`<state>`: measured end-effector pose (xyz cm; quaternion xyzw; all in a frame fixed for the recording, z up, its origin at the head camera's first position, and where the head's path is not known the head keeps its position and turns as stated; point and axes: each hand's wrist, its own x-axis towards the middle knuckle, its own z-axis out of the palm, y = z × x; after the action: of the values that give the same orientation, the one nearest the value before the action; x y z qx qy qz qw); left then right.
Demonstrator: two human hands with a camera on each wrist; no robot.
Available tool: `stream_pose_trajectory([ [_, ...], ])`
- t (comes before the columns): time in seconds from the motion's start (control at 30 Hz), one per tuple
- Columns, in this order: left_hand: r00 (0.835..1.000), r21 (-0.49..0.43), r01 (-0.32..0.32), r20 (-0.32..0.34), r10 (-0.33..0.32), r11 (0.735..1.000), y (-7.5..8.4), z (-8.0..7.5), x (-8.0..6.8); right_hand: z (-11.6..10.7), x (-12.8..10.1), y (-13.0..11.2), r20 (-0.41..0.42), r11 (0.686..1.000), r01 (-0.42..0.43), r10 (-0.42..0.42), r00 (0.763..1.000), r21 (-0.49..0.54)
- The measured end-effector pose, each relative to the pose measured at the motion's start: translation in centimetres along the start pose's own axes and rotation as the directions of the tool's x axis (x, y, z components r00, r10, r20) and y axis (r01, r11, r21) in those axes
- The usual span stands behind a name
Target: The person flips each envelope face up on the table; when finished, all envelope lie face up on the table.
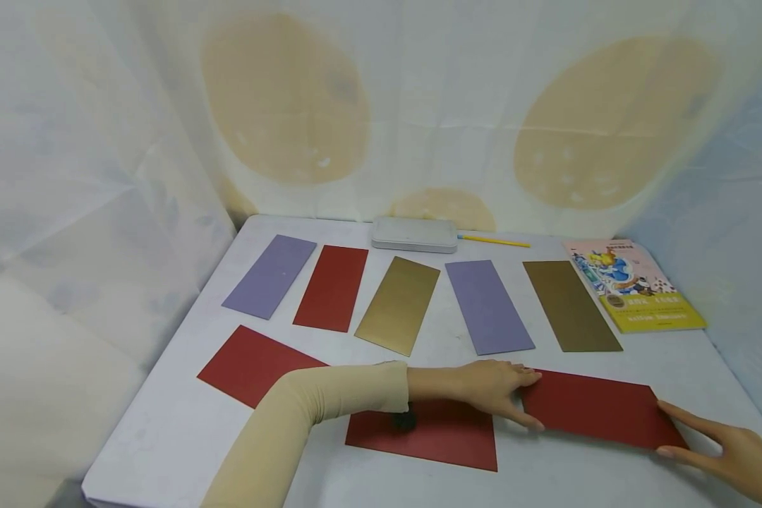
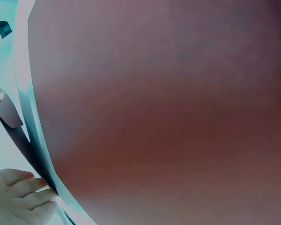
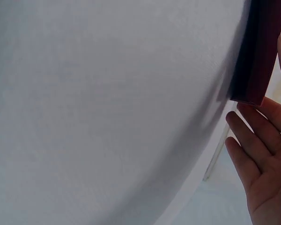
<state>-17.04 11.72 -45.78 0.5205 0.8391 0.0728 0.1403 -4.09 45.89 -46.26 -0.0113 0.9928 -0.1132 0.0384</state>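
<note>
In the head view, a red rectangular card (image 1: 589,409) lies between both hands at the front right. My left hand (image 1: 492,388) holds its left end, with fingers at the back corner and thumb by the front one. The right hand (image 1: 730,448) grips the opposite end between thumb and fingers. Below the left forearm lies another red card (image 1: 444,444), partly hidden by the sleeve. This card fills most of the left wrist view, where the left fingers (image 2: 25,192) touch a dark card edge. In the right wrist view, the held card appears nearly edge-on above the table.
Behind the hands lie purple cards (image 1: 490,307), gold cards (image 1: 398,303) and an upright red card (image 1: 331,288). One red card (image 1: 248,360) lies left of the sleeve. A grey case (image 1: 414,233), a yellow pencil (image 1: 498,241) and a picture book (image 1: 635,282) sit along the back.
</note>
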Motion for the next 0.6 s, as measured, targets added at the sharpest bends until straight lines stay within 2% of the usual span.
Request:
stream_pose_trajectory([
  [0.17,1.0,-0.124,0.017,0.007,-0.016,0.992,-0.2,-0.5,-0.1,-0.9,-0.4,0.2,-0.076,1.0,-0.019,0.018,0.997,-0.013],
  [0.37,0.999,-0.288,0.041,0.021,-0.036,0.957,-0.2,-1.2,-0.3,-2.3,-0.7,-0.2,-0.038,0.994,-0.098,0.096,0.995,-0.052],
  [0.5,0.998,-0.365,0.067,0.035,-0.058,0.929,-0.2,-1.5,-0.4,-2.6,-1.1,-0.7,-0.14,0.996,-0.075,0.068,0.988,-0.051],
  [0.6,0.996,-0.425,0.089,0.051,-0.074,0.901,-0.2,-1.7,-0.4,-2.7,-1.5,-0.9,-0.243,0.999,-0.029,0.021,0.97,-0.029],
])
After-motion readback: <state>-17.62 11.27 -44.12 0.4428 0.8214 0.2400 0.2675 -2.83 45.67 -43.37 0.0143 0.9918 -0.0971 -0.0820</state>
